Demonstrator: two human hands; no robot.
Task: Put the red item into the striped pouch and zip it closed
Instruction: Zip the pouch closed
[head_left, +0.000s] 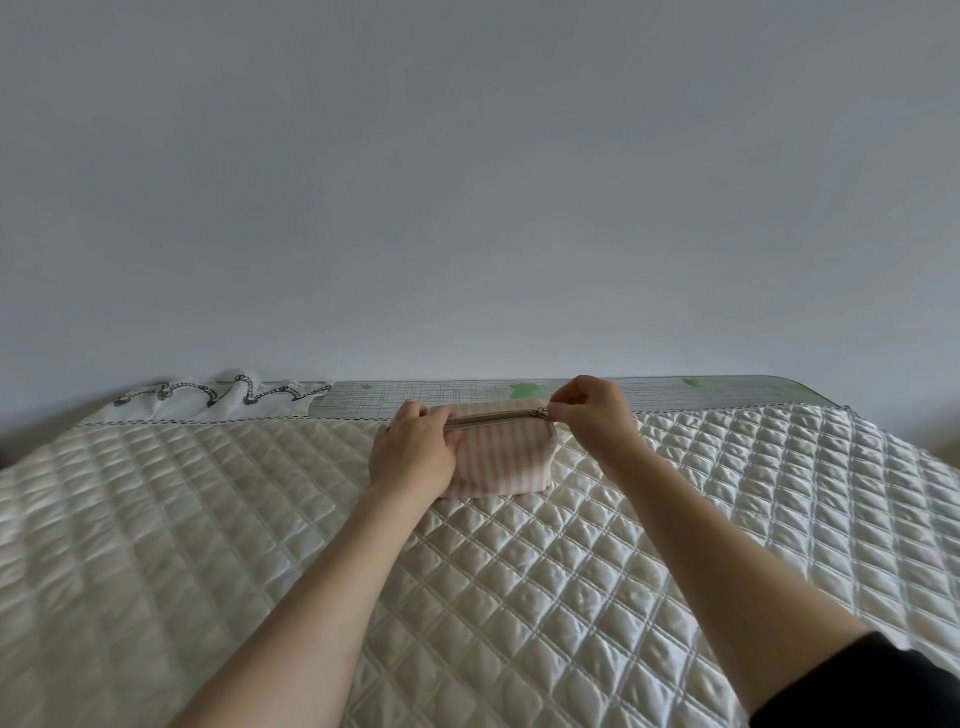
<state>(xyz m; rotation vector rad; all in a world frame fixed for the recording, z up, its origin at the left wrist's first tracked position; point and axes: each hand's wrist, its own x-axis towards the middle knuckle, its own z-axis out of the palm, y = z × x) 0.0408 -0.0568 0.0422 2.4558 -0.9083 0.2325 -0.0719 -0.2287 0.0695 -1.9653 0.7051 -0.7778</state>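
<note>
The pink-and-white striped pouch (501, 457) lies on the quilted cream cover, near its far edge. My left hand (415, 449) grips the pouch's left end and covers that side. My right hand (592, 410) pinches the metal zipper pull (542, 413) at the right end of the pouch's top. The grey zipper line (493, 419) between my hands looks closed along its visible length. No red item is in sight.
A quilted cream cover (519, 571) spreads over the whole surface. Behind it runs a green-patterned sheet strip (467, 395) along the plain wall. A white cloth with dark rope embroidery (218, 397) is bunched at the far left.
</note>
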